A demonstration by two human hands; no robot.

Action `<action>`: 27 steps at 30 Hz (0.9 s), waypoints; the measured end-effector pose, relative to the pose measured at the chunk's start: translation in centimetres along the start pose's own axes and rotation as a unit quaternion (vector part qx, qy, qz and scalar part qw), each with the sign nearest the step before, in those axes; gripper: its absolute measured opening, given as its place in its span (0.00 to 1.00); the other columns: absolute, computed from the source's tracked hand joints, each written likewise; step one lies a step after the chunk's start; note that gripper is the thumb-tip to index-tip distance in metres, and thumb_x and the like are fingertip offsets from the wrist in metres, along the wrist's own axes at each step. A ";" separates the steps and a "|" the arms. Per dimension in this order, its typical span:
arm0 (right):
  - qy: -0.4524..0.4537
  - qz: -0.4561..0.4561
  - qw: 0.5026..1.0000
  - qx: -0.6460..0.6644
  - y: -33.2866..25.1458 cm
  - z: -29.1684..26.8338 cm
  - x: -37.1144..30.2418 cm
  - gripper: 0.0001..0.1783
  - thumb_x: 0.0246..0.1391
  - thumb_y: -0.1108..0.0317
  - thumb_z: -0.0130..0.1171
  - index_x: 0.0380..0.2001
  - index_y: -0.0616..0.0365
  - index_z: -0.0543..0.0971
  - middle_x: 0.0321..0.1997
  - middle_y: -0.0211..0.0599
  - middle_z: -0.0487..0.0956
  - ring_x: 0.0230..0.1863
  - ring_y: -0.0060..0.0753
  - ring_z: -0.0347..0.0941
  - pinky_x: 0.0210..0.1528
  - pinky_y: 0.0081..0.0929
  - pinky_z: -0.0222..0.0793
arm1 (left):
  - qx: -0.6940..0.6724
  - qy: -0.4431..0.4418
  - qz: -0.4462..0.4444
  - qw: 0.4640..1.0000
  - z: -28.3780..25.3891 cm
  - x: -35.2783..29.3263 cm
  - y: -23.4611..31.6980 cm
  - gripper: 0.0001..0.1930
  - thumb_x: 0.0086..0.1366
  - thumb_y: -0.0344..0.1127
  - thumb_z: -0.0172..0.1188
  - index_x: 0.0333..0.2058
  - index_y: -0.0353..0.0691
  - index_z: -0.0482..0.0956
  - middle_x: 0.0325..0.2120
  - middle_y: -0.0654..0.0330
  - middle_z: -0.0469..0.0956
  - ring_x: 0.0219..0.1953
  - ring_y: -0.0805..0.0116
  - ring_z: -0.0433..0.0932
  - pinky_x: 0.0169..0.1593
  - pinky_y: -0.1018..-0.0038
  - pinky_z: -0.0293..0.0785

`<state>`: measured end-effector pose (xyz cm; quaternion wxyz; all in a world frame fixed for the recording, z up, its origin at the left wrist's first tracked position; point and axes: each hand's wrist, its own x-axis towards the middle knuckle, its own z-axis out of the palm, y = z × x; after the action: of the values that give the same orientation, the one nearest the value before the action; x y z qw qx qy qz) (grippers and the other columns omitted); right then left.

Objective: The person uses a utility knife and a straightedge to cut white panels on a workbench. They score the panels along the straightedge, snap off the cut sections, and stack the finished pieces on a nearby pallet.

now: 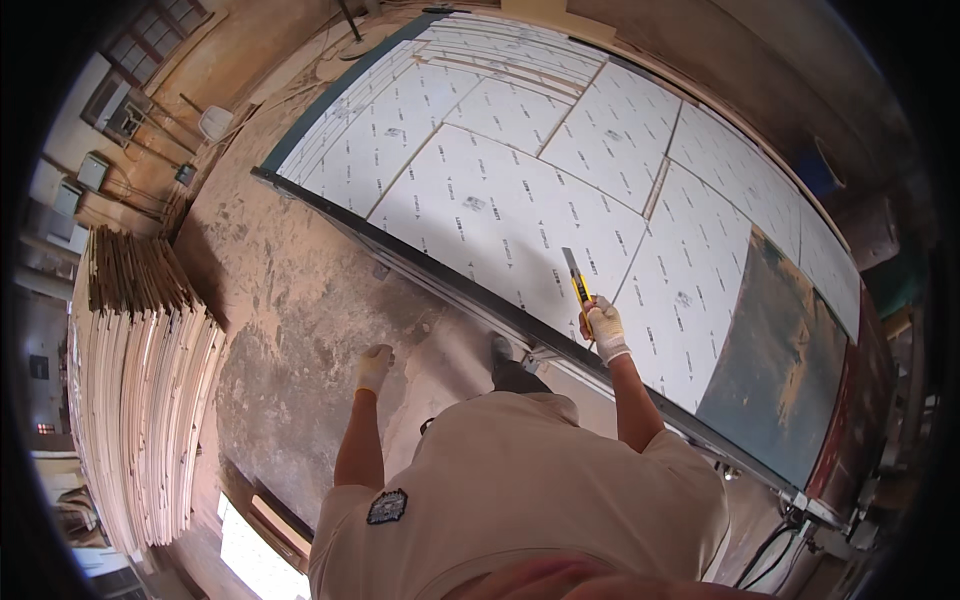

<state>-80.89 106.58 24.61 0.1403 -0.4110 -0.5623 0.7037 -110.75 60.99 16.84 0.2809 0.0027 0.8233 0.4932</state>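
In my right hand (606,328), gloved in off-white with the fingers wrapped round the handle, is a yellow utility knife (579,286). Its blade is out and points away from me over the white printed sheets (500,225). These panels cover most of a large flat table, with narrow gaps and thin strips between them. My left hand (375,367), also gloved, hangs over the floor to the left of my body, off the table. Its fingers are curled in, and nothing shows in them.
A dark metal edge (400,248) runs along the table's near side. A bare, worn blue-grey patch (785,360) of the tabletop shows at the right. Tall stacked boards (145,400) stand on the left. Cables (775,550) hang by the near right corner, and electrical boxes (92,172) are on the wall.
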 end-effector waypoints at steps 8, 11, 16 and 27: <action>-0.070 -0.067 0.995 0.009 -7.2 9.7 16.7 0.14 0.69 0.70 0.52 0.54 0.61 0.76 0.22 0.27 0.73 0.17 0.21 0.67 0.20 0.23 0.65 | 0.098 0.011 -0.023 0.995 -0.2 11.0 11.8 0.20 0.70 0.39 0.56 0.54 0.33 0.82 0.37 0.56 0.85 0.32 0.67 0.85 0.39 0.71 0.79; -0.091 -0.056 0.993 -0.043 -9.6 14.9 21.1 0.14 0.68 0.71 0.51 0.54 0.62 0.75 0.23 0.28 0.74 0.18 0.21 0.68 0.22 0.23 0.67 | 0.117 0.064 0.038 0.990 -1.7 17.6 14.5 0.21 0.71 0.39 0.55 0.56 0.33 0.80 0.39 0.54 0.85 0.33 0.65 0.86 0.42 0.69 0.81; -0.098 -0.061 0.989 -0.092 -12.7 23.1 29.9 0.13 0.62 0.76 0.51 0.50 0.63 0.74 0.28 0.30 0.75 0.22 0.20 0.69 0.25 0.21 0.69 | 0.165 0.098 0.105 0.976 -5.7 30.6 19.6 0.20 0.71 0.42 0.56 0.55 0.38 0.82 0.45 0.51 0.86 0.43 0.57 0.86 0.49 0.65 0.81; 0.053 -0.108 0.896 -0.427 -21.2 34.5 44.9 0.08 0.59 0.68 0.61 0.38 0.58 0.76 0.33 0.52 0.82 0.35 0.56 0.80 0.39 0.43 0.74 | 0.340 0.055 0.228 0.911 -8.7 66.3 34.0 0.18 0.73 0.44 0.53 0.55 0.44 0.82 0.53 0.53 0.83 0.57 0.48 0.79 0.61 0.57 0.75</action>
<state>-139.91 119.83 25.97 0.0561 -0.4045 -0.8414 0.3540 -179.96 90.04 17.11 0.0973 0.2582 0.9323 0.2337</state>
